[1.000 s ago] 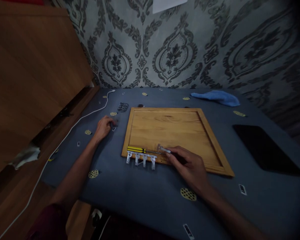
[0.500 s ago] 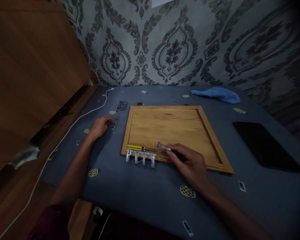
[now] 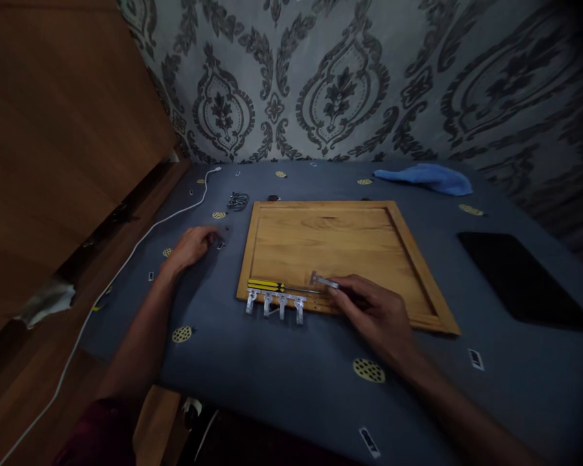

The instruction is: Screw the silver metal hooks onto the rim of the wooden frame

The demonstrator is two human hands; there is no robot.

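Observation:
My right hand [image 3: 379, 314] pinches a clear plastic hook [image 3: 326, 281] above the near edge of a framed wooden board [image 3: 325, 239]. Along that edge at the left, several similar hooks [image 3: 282, 307] sit in a row, their curved ends jutting past the wood. Behind them lies a screwdriver with a yellow and black handle [image 3: 265, 285], its shaft pointing towards my right hand. Left of the board, my left hand [image 3: 194, 246] rests low over the cloth with fingers curled and pinched together. Its fingertips are blurred, beside tiny dark pieces [image 3: 220, 245] that may be screws.
A bundle of dark metal hooks [image 3: 238, 201] lies behind my left hand. A white cable [image 3: 146, 234] runs down the left side. To the right are a black flat slab [image 3: 519, 278] and a blue cloth [image 3: 427, 178]. A wooden cabinet [image 3: 63, 116] stands at the left.
The view has shifted slightly. The plastic hook in my right hand has turned a little. My left hand stays at the same spot with its fingers moving slightly.

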